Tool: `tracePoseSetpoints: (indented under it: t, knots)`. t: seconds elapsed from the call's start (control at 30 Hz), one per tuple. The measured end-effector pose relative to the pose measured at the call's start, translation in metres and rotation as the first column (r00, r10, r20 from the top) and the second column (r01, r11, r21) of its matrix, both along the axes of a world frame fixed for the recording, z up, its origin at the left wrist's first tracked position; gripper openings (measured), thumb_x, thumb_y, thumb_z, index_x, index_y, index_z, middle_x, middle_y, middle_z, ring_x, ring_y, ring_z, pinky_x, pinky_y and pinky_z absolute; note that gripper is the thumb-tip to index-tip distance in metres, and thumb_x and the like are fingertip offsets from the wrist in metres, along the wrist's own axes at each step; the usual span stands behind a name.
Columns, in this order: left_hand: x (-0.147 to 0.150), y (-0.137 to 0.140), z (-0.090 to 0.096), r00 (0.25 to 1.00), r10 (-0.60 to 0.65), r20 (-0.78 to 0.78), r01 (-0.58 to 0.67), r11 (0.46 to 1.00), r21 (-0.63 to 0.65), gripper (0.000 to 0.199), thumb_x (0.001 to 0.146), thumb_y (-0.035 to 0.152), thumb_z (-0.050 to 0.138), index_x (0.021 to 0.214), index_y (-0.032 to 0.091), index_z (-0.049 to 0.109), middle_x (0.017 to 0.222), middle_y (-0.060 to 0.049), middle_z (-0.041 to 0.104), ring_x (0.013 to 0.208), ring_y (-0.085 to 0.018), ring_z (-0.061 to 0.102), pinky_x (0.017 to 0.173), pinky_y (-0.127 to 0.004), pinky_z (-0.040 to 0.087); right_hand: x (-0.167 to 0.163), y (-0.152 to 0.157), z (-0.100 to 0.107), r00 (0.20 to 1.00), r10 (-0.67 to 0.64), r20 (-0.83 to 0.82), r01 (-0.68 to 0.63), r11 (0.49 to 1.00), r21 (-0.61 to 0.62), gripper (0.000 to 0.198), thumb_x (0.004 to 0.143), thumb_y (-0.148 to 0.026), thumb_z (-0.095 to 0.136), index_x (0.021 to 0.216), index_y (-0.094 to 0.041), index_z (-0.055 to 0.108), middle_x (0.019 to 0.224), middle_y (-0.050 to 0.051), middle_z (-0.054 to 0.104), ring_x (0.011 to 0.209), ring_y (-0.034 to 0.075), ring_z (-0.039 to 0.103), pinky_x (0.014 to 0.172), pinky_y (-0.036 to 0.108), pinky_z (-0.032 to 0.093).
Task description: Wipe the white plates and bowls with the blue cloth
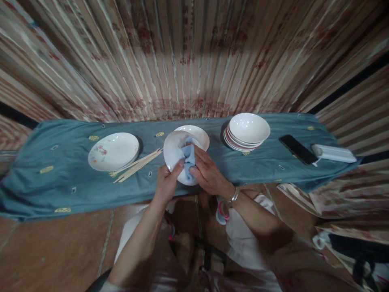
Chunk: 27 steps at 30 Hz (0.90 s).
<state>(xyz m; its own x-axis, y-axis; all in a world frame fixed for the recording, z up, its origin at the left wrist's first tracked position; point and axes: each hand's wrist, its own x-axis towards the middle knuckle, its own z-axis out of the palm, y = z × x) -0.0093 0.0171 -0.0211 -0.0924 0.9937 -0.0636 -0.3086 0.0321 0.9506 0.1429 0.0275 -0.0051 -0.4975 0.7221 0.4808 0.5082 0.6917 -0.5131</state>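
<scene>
My left hand (169,181) grips the near-left rim of a white bowl (172,148), its thumb over the edge. The bowl is tilted and held above the table's front part. In my right hand (209,172) is a crumpled light blue cloth (189,158), pressed against the bowl; the fingers are closed around it. Behind the held bowl, partly hidden by it, a white dish (200,136) rests on the table. My right wrist wears a silver bracelet.
A teal cloth covers the narrow table (75,182). Left stand flower-patterned plates (120,152) beside several wooden chopsticks (138,165). To the right are stacked white bowls (249,127), a black phone (298,149) and a white device (334,153). A pleated curtain (194,61) hangs behind.
</scene>
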Motion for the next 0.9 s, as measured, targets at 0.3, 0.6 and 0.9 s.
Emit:
tracePoseSetpoints:
  t: [0.3,0.6,0.9]
  knots:
    - [0.003,-0.004,-0.001,0.999,-0.014,-0.05,0.014,1.0,-0.012,0.027,0.068,0.04,0.072,0.074,0.014,0.07,0.067,-0.002,0.066,0.059,-0.012,0.055,0.059,-0.025,0.044,0.005,0.009,-0.006,0.994,-0.107,-0.034,0.105,0.993,-0.047,0.051,0.096,-0.037,0.027,0.142,-0.018,0.03,0.149,0.013,0.033,0.14,0.022,0.025,0.115,0.048,0.024]
    - [0.001,0.0,0.001,0.999,0.002,-0.049,-0.002,1.0,0.0,0.029,0.069,0.043,0.071,0.073,0.014,0.07,0.065,-0.001,0.064,0.055,-0.011,0.052,0.054,-0.023,0.042,-0.003,-0.005,-0.006,0.998,-0.043,-0.053,0.043,0.999,0.001,0.055,0.095,-0.032,0.029,0.147,-0.018,0.017,0.152,0.011,0.024,0.142,0.022,0.019,0.116,0.047,0.024]
    - [-0.001,-0.004,0.014,0.985,-0.058,-0.16,0.06,0.998,0.008,0.03,0.067,0.043,0.071,0.061,0.014,0.066,0.053,0.001,0.057,0.047,-0.01,0.045,0.048,-0.023,0.039,0.001,0.003,0.001,1.0,0.018,-0.013,-0.017,0.996,0.092,0.054,0.094,-0.033,0.034,0.145,-0.02,0.023,0.15,0.01,0.031,0.142,0.024,0.02,0.115,0.051,0.023]
